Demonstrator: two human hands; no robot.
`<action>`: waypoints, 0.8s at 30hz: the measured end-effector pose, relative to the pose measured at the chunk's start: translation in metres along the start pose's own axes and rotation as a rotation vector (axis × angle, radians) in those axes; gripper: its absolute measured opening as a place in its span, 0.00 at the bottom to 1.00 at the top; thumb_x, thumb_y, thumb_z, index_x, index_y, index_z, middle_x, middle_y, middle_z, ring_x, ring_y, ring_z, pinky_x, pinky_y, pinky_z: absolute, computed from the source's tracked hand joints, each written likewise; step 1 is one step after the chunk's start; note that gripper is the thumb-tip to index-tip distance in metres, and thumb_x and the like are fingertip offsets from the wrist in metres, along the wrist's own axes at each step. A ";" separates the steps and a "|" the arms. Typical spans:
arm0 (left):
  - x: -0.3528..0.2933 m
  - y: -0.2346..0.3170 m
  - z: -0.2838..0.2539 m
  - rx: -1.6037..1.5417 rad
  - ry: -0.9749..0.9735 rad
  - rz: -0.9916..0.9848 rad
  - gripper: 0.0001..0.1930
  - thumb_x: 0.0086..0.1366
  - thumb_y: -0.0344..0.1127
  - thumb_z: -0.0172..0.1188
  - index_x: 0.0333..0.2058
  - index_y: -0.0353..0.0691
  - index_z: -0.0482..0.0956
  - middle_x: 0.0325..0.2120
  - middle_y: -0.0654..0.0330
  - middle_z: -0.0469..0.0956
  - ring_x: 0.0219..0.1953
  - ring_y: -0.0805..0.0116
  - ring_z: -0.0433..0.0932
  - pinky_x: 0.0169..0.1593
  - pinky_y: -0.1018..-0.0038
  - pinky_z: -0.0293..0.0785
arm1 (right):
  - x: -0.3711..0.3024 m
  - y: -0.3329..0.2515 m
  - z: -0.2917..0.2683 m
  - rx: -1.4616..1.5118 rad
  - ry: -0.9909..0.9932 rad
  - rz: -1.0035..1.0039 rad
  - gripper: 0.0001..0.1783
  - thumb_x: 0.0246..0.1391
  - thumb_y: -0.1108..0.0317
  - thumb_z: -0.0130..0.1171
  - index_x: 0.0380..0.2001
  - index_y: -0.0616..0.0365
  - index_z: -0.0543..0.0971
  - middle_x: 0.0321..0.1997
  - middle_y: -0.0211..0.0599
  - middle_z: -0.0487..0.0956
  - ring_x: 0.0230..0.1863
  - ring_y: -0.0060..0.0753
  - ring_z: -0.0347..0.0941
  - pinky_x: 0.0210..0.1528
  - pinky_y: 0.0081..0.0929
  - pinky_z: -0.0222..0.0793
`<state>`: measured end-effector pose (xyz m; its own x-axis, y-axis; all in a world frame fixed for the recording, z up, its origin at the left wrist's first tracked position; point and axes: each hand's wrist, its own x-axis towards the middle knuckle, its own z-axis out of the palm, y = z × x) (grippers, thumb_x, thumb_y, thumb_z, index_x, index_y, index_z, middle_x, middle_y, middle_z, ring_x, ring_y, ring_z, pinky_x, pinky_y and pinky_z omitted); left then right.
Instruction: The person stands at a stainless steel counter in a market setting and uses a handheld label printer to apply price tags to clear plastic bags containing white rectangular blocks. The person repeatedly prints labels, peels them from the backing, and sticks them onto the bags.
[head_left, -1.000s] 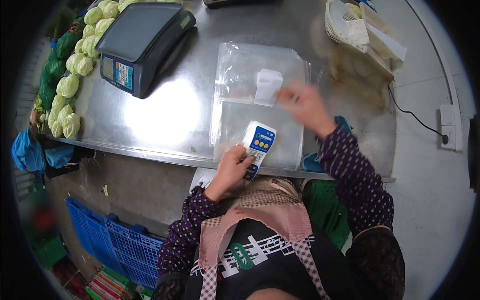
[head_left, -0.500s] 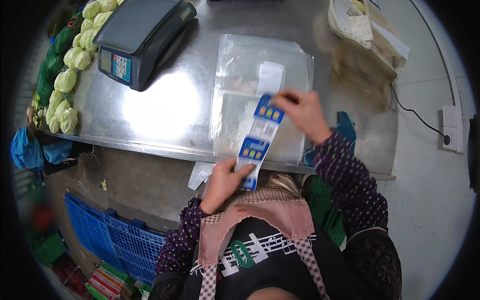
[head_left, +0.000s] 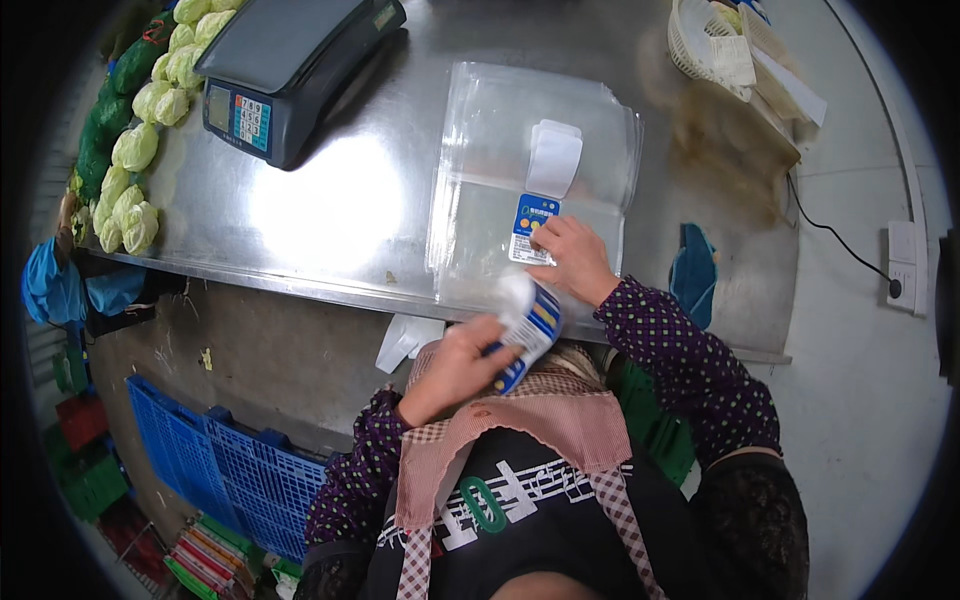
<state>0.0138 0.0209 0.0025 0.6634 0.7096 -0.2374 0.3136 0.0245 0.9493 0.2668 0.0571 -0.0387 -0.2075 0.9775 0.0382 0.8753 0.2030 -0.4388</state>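
Observation:
My left hand (head_left: 458,362) is closed around a strip of blue and white sticker labels (head_left: 532,342), just in front of the table edge. The strip's upper end curls and is blurred. A single blue and white label (head_left: 536,222) lies on a stack of clear plastic bags (head_left: 485,205). My right hand (head_left: 575,258) has its bent fingers on the right side of that label. White rectangular slips (head_left: 554,160) overlap just above it.
A dark digital scale (head_left: 290,80) stands left on the metal table (head_left: 330,225), near cabbages (head_left: 135,148) and green net bags. Toward the right are a blue cloth (head_left: 694,277), a brownish sheet (head_left: 735,140) and a white basket (head_left: 695,45). A blue pallet (head_left: 235,460) is at lower left.
A label has come off the strip and now lies on the bags under my right hand, which moved down and nearer. The left hand's strip has swung and curled.

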 end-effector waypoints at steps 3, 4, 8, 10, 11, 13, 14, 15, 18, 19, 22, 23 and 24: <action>0.009 0.015 0.006 -0.003 -0.095 0.159 0.12 0.60 0.31 0.64 0.41 0.33 0.81 0.33 0.49 0.78 0.35 0.49 0.78 0.42 0.65 0.74 | 0.006 0.006 -0.003 0.190 -0.027 0.111 0.08 0.53 0.61 0.63 0.28 0.53 0.82 0.29 0.34 0.78 0.38 0.44 0.74 0.39 0.40 0.70; 0.015 0.012 0.005 0.067 -0.025 0.213 0.10 0.59 0.32 0.64 0.39 0.34 0.81 0.33 0.49 0.78 0.36 0.49 0.77 0.42 0.63 0.74 | 0.008 0.008 -0.004 0.188 -0.064 0.102 0.09 0.54 0.60 0.62 0.29 0.53 0.82 0.30 0.35 0.78 0.39 0.45 0.74 0.40 0.41 0.70; 0.049 -0.019 0.004 0.237 0.140 0.250 0.08 0.57 0.33 0.64 0.30 0.35 0.78 0.31 0.48 0.76 0.39 0.48 0.75 0.44 0.59 0.72 | 0.020 0.038 -0.010 0.375 0.103 0.067 0.12 0.59 0.59 0.56 0.32 0.55 0.82 0.34 0.41 0.80 0.43 0.49 0.76 0.43 0.41 0.72; 0.050 -0.036 0.010 0.258 0.184 0.130 0.09 0.58 0.34 0.65 0.28 0.33 0.77 0.30 0.47 0.76 0.37 0.47 0.75 0.42 0.58 0.72 | 0.061 0.035 -0.074 0.491 0.621 0.157 0.12 0.58 0.61 0.57 0.34 0.57 0.83 0.33 0.40 0.82 0.41 0.45 0.78 0.44 0.38 0.72; 0.049 -0.033 0.010 0.180 0.182 -0.026 0.12 0.58 0.35 0.65 0.27 0.32 0.75 0.29 0.46 0.75 0.34 0.46 0.75 0.39 0.58 0.71 | 0.067 0.024 -0.100 0.416 0.663 0.175 0.11 0.57 0.62 0.59 0.35 0.58 0.83 0.33 0.40 0.82 0.39 0.41 0.78 0.44 0.36 0.73; 0.052 -0.032 0.008 0.153 0.195 -0.035 0.13 0.59 0.36 0.65 0.27 0.31 0.75 0.27 0.46 0.74 0.32 0.45 0.74 0.37 0.58 0.70 | 0.067 0.028 -0.119 0.195 0.585 0.063 0.11 0.54 0.63 0.62 0.35 0.61 0.83 0.31 0.38 0.83 0.36 0.34 0.79 0.43 0.33 0.73; 0.051 -0.030 0.007 0.139 0.204 -0.040 0.13 0.60 0.36 0.65 0.26 0.31 0.74 0.26 0.45 0.74 0.31 0.45 0.74 0.36 0.58 0.70 | 0.057 0.037 -0.103 0.057 0.446 -0.060 0.12 0.53 0.64 0.64 0.35 0.62 0.83 0.30 0.37 0.83 0.34 0.30 0.78 0.43 0.31 0.74; 0.052 -0.029 0.007 0.127 0.205 -0.061 0.14 0.60 0.37 0.65 0.26 0.32 0.75 0.26 0.45 0.74 0.31 0.46 0.75 0.36 0.59 0.70 | 0.038 0.039 -0.073 0.191 0.068 0.094 0.23 0.54 0.55 0.64 0.46 0.61 0.79 0.43 0.47 0.80 0.45 0.40 0.77 0.51 0.35 0.72; 0.045 -0.021 0.009 0.030 0.196 -0.167 0.13 0.60 0.37 0.65 0.28 0.32 0.77 0.28 0.44 0.75 0.32 0.48 0.76 0.36 0.60 0.70 | 0.011 0.000 -0.056 0.458 -0.380 0.318 0.31 0.56 0.49 0.63 0.55 0.62 0.77 0.52 0.55 0.79 0.54 0.48 0.76 0.58 0.38 0.70; 0.043 -0.023 0.012 0.102 0.259 -0.042 0.12 0.59 0.37 0.65 0.29 0.32 0.78 0.29 0.45 0.77 0.32 0.48 0.77 0.36 0.60 0.71 | 0.008 -0.010 -0.059 0.528 -0.416 0.364 0.30 0.56 0.50 0.63 0.54 0.62 0.77 0.51 0.54 0.80 0.54 0.47 0.77 0.58 0.39 0.70; 0.053 -0.021 0.009 0.257 0.375 0.231 0.10 0.59 0.36 0.66 0.32 0.33 0.80 0.30 0.50 0.81 0.33 0.54 0.79 0.37 0.63 0.72 | 0.005 -0.008 -0.042 0.770 -0.211 0.332 0.11 0.50 0.71 0.68 0.37 0.64 0.82 0.32 0.33 0.83 0.33 0.20 0.75 0.39 0.21 0.73; 0.058 -0.017 0.004 0.264 0.366 0.247 0.11 0.59 0.36 0.67 0.32 0.33 0.80 0.29 0.51 0.82 0.32 0.58 0.79 0.36 0.66 0.73 | 0.003 -0.012 -0.041 0.787 -0.236 0.326 0.11 0.50 0.71 0.68 0.37 0.64 0.82 0.32 0.33 0.83 0.32 0.19 0.75 0.39 0.21 0.73; 0.064 -0.013 0.000 0.266 0.358 0.263 0.11 0.59 0.36 0.67 0.32 0.34 0.81 0.29 0.53 0.83 0.31 0.63 0.79 0.35 0.68 0.73 | 0.001 -0.016 -0.041 0.801 -0.264 0.320 0.12 0.50 0.71 0.69 0.37 0.64 0.82 0.32 0.32 0.83 0.32 0.19 0.75 0.38 0.21 0.73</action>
<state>0.0521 0.0665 -0.0247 0.4838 0.8652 0.1318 0.3602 -0.3341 0.8710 0.2707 0.0575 0.0055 -0.1860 0.9154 -0.3570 0.3625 -0.2738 -0.8909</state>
